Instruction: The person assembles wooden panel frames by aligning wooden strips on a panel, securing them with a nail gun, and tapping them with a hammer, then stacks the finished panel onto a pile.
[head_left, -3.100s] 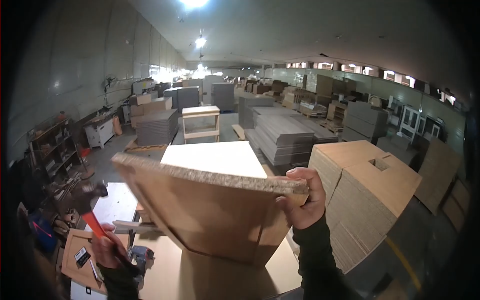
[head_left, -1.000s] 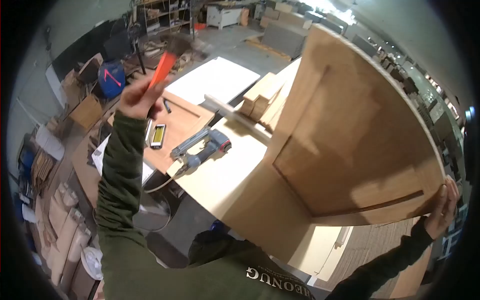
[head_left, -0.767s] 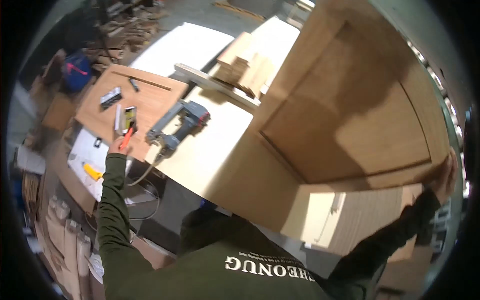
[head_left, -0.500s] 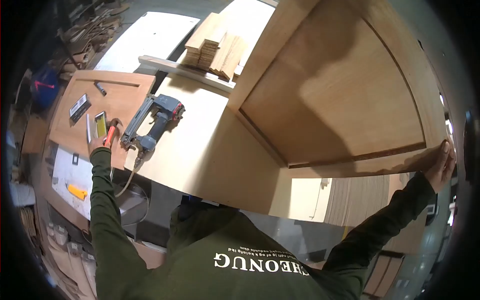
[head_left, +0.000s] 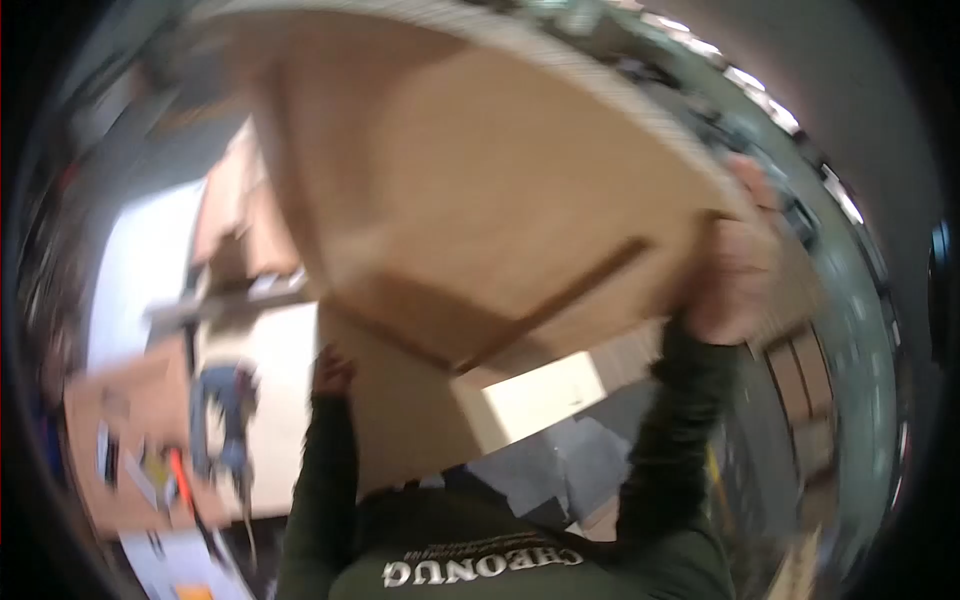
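Here, tan grooved panel (head_left: pixel 460 190), tilted, right hand (head_left: pixel 735 272) gripping it, left hand (head_left: pixel 334 372), grip unclear

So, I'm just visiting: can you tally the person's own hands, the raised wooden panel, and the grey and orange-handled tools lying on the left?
Hands: 2, left hand and right hand
Raised wooden panel: 1
Grey tool: 1
Orange-handled tool: 1
Total: 5

Large brown wood panel w/ recessed centre (head_left: pixel 450 180), tilted up, blocks fwd reach of bare L hand (head_left: pixel 335 371). Free lane: pale flat worktop (head_left: pixel 284 400) betw. that hand & blue-grey nail gun (head_left: pixel 236 400); far end crossed by long pale bar (head_left: pixel 255 301). Orange-handled hammer (head_left: pixel 181 478) obstructs just L of gun.
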